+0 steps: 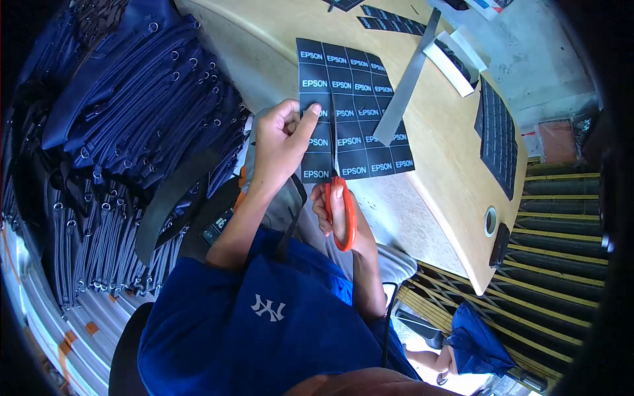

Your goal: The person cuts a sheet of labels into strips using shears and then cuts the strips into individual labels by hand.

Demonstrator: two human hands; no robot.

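Observation:
A black sheet (356, 86) printed with rows of white EPSON labels is held up over the table's near edge. My left hand (284, 135) grips its left side, the thumb on top of the sheet. Red-handled scissors (343, 218) are in my right hand (337, 208), below the sheet's lower edge. Their blades point up along the line between the first and second label columns. A long grey metal ruler (408, 86) lies beyond, its near end by the sheet's right side.
On the wooden table (442, 145) are more label sheets (496, 135), an open white box (452, 66) and a tape roll (491, 221). Blue straps with metal rings (145, 72) are piled at left. Another person in blue (475, 343) is at lower right, near a folding metal gate (555, 224).

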